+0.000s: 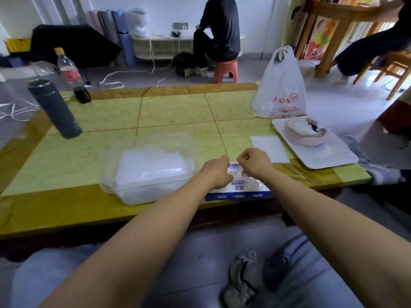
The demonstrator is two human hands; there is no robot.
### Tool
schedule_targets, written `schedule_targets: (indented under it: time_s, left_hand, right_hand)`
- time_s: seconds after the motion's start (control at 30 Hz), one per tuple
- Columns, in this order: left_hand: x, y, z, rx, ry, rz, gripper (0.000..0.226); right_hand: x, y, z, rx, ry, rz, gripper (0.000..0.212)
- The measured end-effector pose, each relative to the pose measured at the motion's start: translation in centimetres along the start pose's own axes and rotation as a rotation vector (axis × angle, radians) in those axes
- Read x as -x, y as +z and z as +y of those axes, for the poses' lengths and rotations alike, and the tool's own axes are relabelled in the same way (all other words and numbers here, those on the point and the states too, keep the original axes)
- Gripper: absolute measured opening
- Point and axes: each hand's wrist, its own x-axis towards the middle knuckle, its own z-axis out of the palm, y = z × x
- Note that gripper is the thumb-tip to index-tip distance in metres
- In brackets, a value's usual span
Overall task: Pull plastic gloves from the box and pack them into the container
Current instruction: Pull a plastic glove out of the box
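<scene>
A blue and white glove box (241, 189) lies flat near the table's front edge. My left hand (216, 172) and my right hand (254, 162) hover over its far end, both with curled fingers. A thin clear plastic glove (238, 174) shows between them above the box opening; each hand seems to pinch it, though the film is hard to see. To the left of the box stands a clear plastic container (146, 170), holding a pile of pale crumpled gloves.
A dark flask (54, 108) and a cola bottle (72, 76) stand at the far left. A white plastic bag (280, 85), a white tray (315, 145) with a pink bowl and a white sheet (270, 148) occupy the right. A person sits beyond the table.
</scene>
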Motion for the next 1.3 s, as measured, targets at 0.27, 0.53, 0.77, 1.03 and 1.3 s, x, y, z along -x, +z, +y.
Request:
schedule_targets:
  time_s: [0.27,0.53,0.77,1.03,1.3]
  left_hand:
    - [-1.2,2.7,-1.7,-0.042,-0.161,-0.045,0.062]
    - [-1.9,2.8,-2.1,-0.034,-0.152,-0.099,0.069]
    - [-1.8,2.6,-2.1,-0.01,-0.149,-0.102,0.068]
    - [-1.3,2.8,-2.0,-0.038,-0.139,-0.097,0.068]
    - [-0.8,2.5,-1.5,-0.048,-0.134,-0.142,0.066]
  right_hand:
    - [0.0,1.1,3.3,0.186,-0.078,-0.142,0.047]
    - [-1.1,2.0,2.2,0.063,-0.199,0.006,0.017]
    - [0.1,1.1,1.3,-0.395,-0.149,0.049,0.018]
    - [-0.2,1.6,2.8,-0.062,-0.086,-0.07,0.029]
    - [0.4,-1.5,1.5,-0.606,-0.068,0.2,0.03]
